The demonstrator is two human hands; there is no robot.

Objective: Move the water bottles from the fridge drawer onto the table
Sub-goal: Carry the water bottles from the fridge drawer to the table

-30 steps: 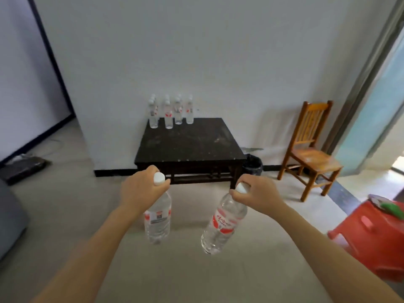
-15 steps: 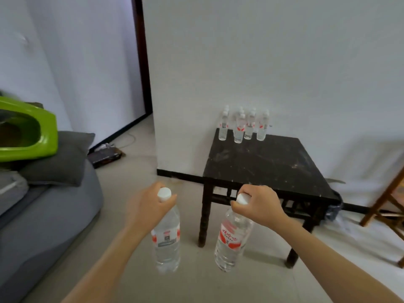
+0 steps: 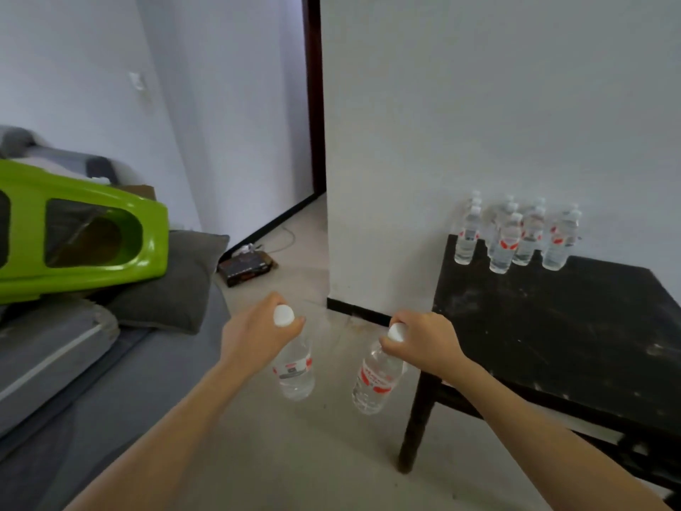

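Note:
My left hand (image 3: 254,335) grips a clear water bottle (image 3: 296,372) by its white-capped neck, and the bottle hangs upright over the floor. A second bottle with a red label (image 3: 376,379) hangs slightly tilted from my right hand (image 3: 427,343), just left of the black table's near-left corner. The black square table (image 3: 560,326) stands at the right against the white wall. Several water bottles (image 3: 516,236) stand grouped at its far-left corner. The fridge drawer is not in view.
A grey sofa (image 3: 73,381) with a dark cushion (image 3: 173,282) fills the left side, and a green plastic stool (image 3: 81,230) lies on it. A dark box with cables (image 3: 247,267) sits on the floor by the doorway. Bare tiled floor lies between sofa and table.
The view has swung left and come nearer: the table now sits at the right edge and looks larger, and the sofa fills more of the left. Both hands still carry their bottles.

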